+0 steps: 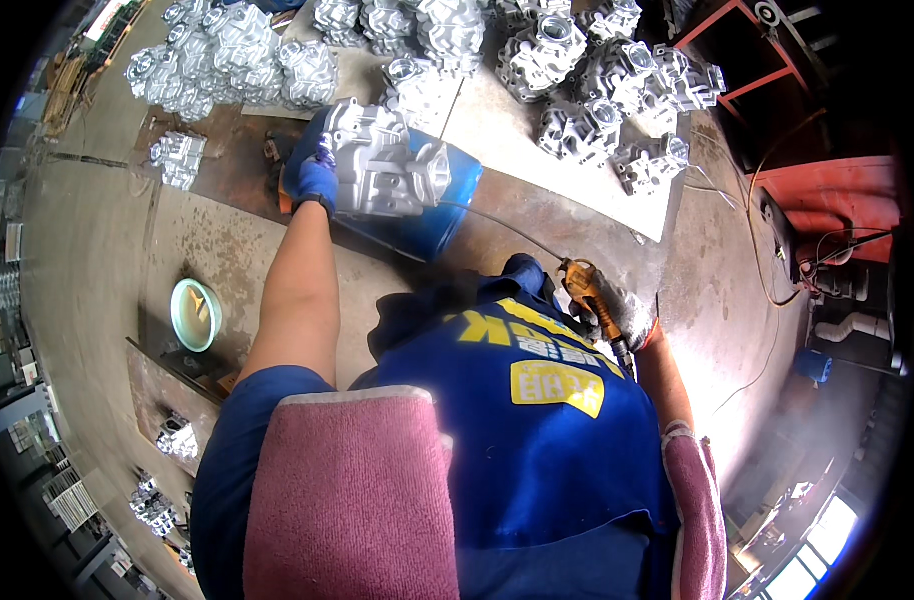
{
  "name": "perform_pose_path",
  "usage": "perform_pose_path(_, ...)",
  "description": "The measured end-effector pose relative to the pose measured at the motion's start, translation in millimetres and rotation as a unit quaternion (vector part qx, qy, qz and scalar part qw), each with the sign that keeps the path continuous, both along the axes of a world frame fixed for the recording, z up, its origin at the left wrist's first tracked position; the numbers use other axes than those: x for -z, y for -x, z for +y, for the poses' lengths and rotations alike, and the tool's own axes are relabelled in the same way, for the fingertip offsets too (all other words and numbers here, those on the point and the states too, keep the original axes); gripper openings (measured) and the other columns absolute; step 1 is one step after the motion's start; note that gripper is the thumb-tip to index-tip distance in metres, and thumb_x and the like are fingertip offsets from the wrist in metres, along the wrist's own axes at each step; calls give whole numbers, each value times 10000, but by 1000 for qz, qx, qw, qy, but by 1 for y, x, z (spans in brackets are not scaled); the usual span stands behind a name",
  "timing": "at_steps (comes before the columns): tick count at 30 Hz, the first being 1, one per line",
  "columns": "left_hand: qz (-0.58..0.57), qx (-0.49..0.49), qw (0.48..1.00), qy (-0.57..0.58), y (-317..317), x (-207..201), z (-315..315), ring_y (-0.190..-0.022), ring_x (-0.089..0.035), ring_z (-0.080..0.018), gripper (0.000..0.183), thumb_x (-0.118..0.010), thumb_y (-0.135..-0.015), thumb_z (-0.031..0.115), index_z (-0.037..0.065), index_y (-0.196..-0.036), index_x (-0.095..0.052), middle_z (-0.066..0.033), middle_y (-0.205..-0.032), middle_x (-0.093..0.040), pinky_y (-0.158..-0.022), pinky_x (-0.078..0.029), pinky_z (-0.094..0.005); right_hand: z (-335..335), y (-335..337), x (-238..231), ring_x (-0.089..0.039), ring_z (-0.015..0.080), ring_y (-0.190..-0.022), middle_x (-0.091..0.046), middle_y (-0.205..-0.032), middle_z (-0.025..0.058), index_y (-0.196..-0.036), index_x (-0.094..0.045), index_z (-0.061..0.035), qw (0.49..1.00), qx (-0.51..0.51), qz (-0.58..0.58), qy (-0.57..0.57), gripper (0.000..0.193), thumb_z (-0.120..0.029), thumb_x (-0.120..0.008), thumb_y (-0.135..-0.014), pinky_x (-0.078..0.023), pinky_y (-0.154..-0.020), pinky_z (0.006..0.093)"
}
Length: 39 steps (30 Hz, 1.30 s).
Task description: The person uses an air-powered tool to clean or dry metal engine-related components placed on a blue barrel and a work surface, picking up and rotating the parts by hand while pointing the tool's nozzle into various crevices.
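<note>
Head view: metal casting on blue container, air gun at right

Item 1, metal casting (382,165): silver-grey, ribbed; set on the blue container (447,215), whose right end extends past the casting's edge.

Item 2, left hand (319,182): blue glove; fingers bent round the casting's left edge, tips partly hidden.

Item 3, right hand (634,315): pale glove; fingers wrapped about the air gun (587,290), orange-brown, held well apart from the casting. Its long thin nozzle (512,228) spans the gap to the casting's lower right edge; contact cannot be told.

Item 4, surroundings. Beyond the container, clustered castings (242,50) limit room at upper left; further castings (617,90) stand on a pale board (537,140), its right edge short of the red cabinet (827,200). One lone casting (180,160) lies left of the left hand. A stretch of concrete floor (232,240) separates the container from a pale green basin (217,320) by the left forearm.
</note>
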<state>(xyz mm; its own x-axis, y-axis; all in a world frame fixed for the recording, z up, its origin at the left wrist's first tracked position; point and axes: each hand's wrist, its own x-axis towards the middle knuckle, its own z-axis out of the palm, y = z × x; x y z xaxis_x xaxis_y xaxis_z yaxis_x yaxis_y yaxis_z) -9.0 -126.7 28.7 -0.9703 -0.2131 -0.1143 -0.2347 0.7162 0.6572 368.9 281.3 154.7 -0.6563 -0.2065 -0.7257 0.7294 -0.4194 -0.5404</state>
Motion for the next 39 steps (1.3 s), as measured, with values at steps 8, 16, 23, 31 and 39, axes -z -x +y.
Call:
perform_pose_path(8, -37, -28, 998, -36, -24, -62, 31, -672, -518, -45, 394, -518, -1007, 297, -57, -1002, -692, 37, -834, -606, -590, -400, -200, 1, 7, -18, -677, 295, -764, -668, -987, 169, -1259, -532, -94, 996, 93, -12, -5, 609, -603, -447, -937, -568, -653, 500)
perform_pose_path(16, 52, 14, 997, -61, -19, -43, 28, -695, -549, -78, 376, -496, -1014, 278, -42, -1022, -694, 3, -850, -663, -631, -449, -220, -10, 18, -29, -674, 225, -679, -675, -942, 142, -1236, -539, -88, 996, 80, -29, 36, 570, -574, -431, -956, -579, -581, 388)
perform_pose_path(23, 14, 42, 999, 15, 25, 60, -24, -808, -632, -149, 425, -471, -1002, 351, -10, -1162, -628, -53, -977, -684, -695, -489, -263, -13, 22, -34, -593, 152, -515, -617, -766, 83, -1144, -564, -39, 996, 6, 38, -82, 594, -586, -434, -952, -522, -460, 288)
perform_pose_path(31, 9, -61, 978, -198, 28, 54, -23, -683, -554, -85, 397, -521, -1000, 324, -34, -1022, -693, 7, -825, -641, -611, -444, -229, -11, 26, -48, -528, 129, -481, -598, -766, 80, -1189, -547, -32, 987, 81, 60, -124, 638, -610, -442, -938, -493, -426, 276)
perform_pose_path(39, 4, -35, 999, -12, 6, 9, -6, -660, -606, -113, 451, -549, -968, 403, -16, -978, -717, -21, -792, -689, -610, -459, -262, -1, 16, -56, -551, 157, -472, -567, -591, 82, -959, -636, 41, 940, -37, -29, -338, 729, -639, -375, -945, -488, -491, 288)
